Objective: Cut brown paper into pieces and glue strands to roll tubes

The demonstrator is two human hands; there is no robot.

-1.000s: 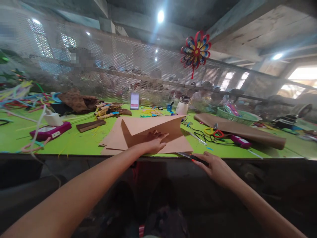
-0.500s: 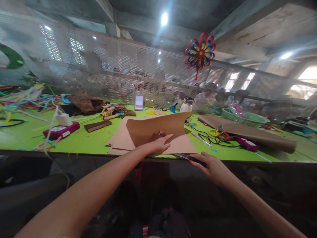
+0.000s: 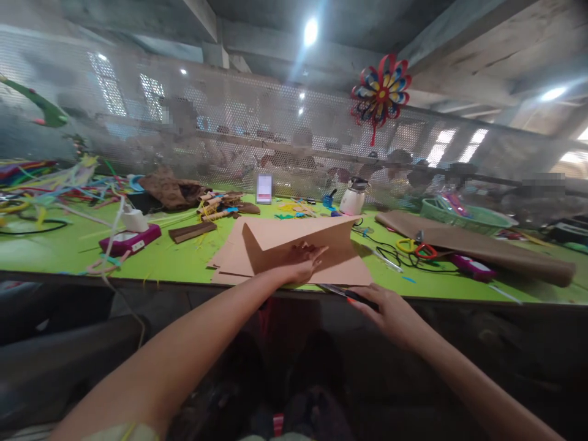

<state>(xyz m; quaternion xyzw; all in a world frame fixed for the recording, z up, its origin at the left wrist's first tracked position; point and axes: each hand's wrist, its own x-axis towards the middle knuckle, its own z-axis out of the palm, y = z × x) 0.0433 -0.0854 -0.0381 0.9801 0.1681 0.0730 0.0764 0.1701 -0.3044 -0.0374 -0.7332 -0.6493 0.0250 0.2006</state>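
Note:
A stack of tan paper sheets [image 3: 275, 245] lies at the near edge of the green table [image 3: 151, 260], its top sheet folded up into a raised flap. My left hand [image 3: 301, 264] rests on that sheet with fingers stretched out flat, pressing the fold. My right hand [image 3: 390, 312] is at the table's front edge, fingers closed round a dark tool with an orange handle, likely scissors [image 3: 346, 293], whose blade points left toward the paper.
A brown paper roll [image 3: 478, 245] lies to the right, with red and yellow scissors [image 3: 416, 248] and a green basket [image 3: 463, 214]. A magenta box [image 3: 131, 239], coloured strips, a phone [image 3: 264, 188] and a white kettle [image 3: 353, 197] sit further back. A mesh screen with a paper flower [image 3: 380, 92] stands behind.
The view has swung left and down a little. My left hand has slid slightly along the folded sheet; the flap has lowered a bit. My right hand keeps its hold at the table edge.

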